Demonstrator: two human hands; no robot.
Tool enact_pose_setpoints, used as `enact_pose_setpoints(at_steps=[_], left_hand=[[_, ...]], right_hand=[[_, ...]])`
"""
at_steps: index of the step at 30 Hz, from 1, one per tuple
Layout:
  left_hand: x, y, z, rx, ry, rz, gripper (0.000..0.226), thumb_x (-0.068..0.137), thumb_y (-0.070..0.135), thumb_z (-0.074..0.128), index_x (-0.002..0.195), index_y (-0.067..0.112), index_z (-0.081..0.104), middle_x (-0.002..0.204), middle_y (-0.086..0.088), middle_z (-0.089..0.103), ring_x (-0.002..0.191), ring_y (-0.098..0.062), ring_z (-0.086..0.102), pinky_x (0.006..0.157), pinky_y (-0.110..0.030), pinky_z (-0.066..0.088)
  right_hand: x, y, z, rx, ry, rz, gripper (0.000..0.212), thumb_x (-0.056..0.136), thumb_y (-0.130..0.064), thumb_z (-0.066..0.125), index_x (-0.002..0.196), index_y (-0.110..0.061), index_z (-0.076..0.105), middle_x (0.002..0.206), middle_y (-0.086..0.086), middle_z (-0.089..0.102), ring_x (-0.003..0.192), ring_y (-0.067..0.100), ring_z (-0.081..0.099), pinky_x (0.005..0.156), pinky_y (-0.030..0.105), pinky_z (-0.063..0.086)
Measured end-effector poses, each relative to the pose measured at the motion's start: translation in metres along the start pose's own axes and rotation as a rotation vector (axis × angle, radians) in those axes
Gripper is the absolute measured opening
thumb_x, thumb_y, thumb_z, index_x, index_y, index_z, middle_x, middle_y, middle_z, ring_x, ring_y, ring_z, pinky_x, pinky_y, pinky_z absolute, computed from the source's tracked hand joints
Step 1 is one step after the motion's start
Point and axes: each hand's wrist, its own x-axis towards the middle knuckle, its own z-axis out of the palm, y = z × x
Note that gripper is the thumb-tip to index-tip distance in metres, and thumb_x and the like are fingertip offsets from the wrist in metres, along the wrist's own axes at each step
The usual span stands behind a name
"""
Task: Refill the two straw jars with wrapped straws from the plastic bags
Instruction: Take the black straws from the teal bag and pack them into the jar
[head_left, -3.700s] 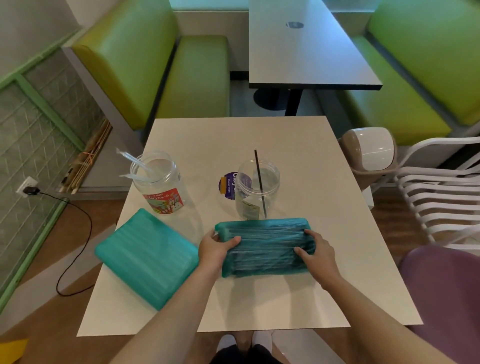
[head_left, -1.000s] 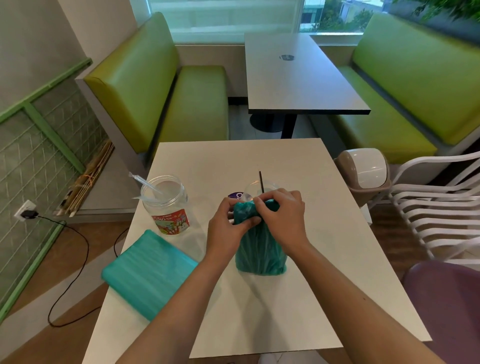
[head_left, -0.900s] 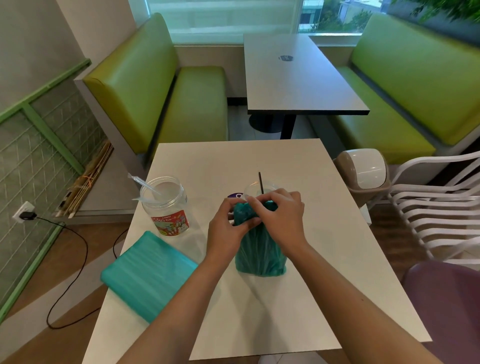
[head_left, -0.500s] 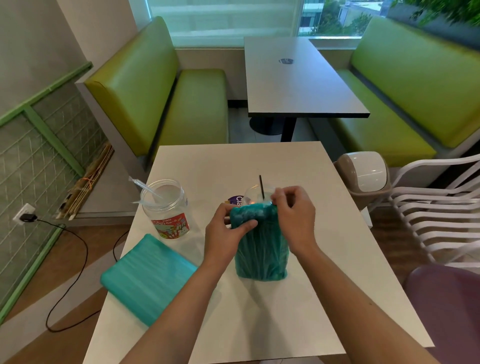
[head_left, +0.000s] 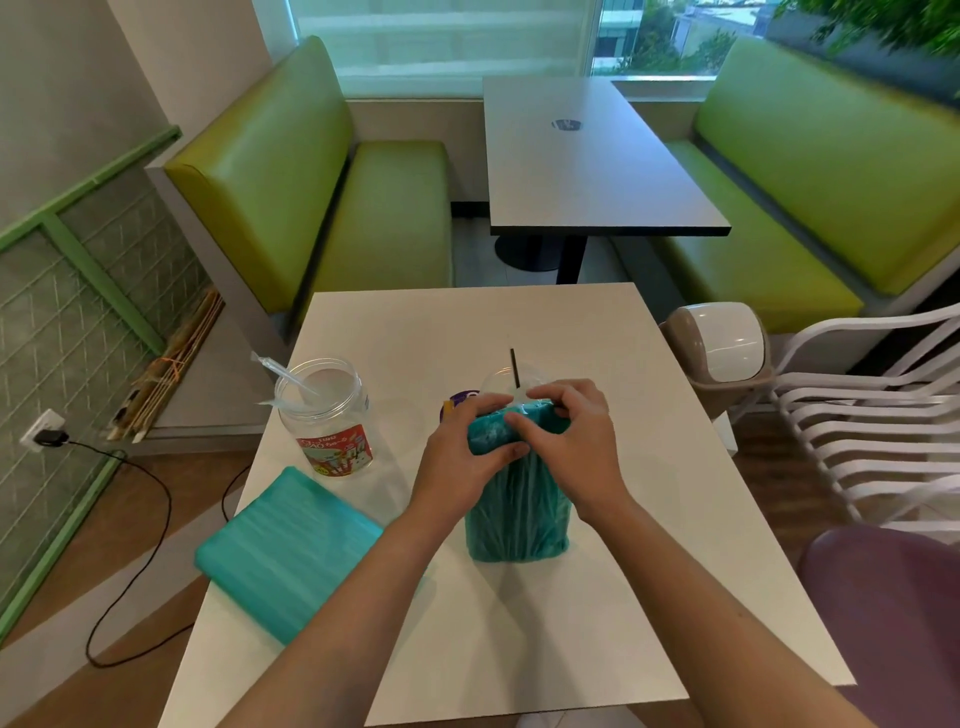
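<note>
A teal plastic bag of wrapped straws (head_left: 519, 514) stands upright on the white table (head_left: 597, 597). My left hand (head_left: 462, 457) grips its upper left side. My right hand (head_left: 569, 441) pinches the plastic at the bag's top. Behind the bag, mostly hidden, is a clear jar (head_left: 501, 376) with one black straw (head_left: 515, 366) sticking up. Further left stands an open clear jar with a red label (head_left: 327, 415), holding a few clear-wrapped straws (head_left: 283, 371). A second teal bag (head_left: 283, 553) lies flat at the table's left edge.
A purple lid (head_left: 457, 402) peeks out beside the hidden jar. A beige swing-top bin (head_left: 714, 353) and a white plastic chair (head_left: 872, 415) stand right of the table. A purple seat (head_left: 893, 613) is at lower right. Green benches and a grey table lie beyond.
The bag went from lying flat to standing on end. Since half a second ago my right hand has come back over the bag's top, fingers meeting my left hand there.
</note>
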Motion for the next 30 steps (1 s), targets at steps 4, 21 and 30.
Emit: enact_pose_setpoints(at_steps=[4,21,30], left_hand=[[-0.001,0.004,0.002,0.01,-0.018,0.041,0.05,0.076,0.024,0.083,0.118,0.042,0.062,0.12,0.022,0.061,0.114,0.004,0.055,0.095,-0.019,0.046],[-0.007,0.006,0.001,0.128,0.104,-0.01,0.03,0.076,0.032,0.081,0.101,0.043,0.068,0.104,0.021,0.057,0.099,0.004,0.055,0.089,-0.025,0.051],[-0.005,0.01,0.001,0.136,0.183,-0.076,0.031,0.076,0.037,0.08,0.103,0.038,0.065,0.105,0.017,0.059,0.095,-0.001,0.057,0.081,-0.023,0.051]], right_hand=[[0.001,0.001,0.0,-0.088,0.019,-0.021,0.016,0.078,-0.029,0.08,0.091,-0.024,0.073,0.098,-0.015,0.05,0.105,0.001,0.043,0.085,0.005,0.038],[0.011,-0.004,-0.049,0.492,0.393,0.312,0.012,0.1,-0.02,0.052,0.102,-0.01,0.057,0.095,0.009,0.071,0.069,0.027,0.072,0.059,0.034,0.06],[-0.008,0.009,-0.042,0.268,0.227,0.197,0.004,0.095,-0.021,0.061,0.094,-0.016,0.061,0.093,0.0,0.07,0.083,0.014,0.071,0.08,0.034,0.059]])
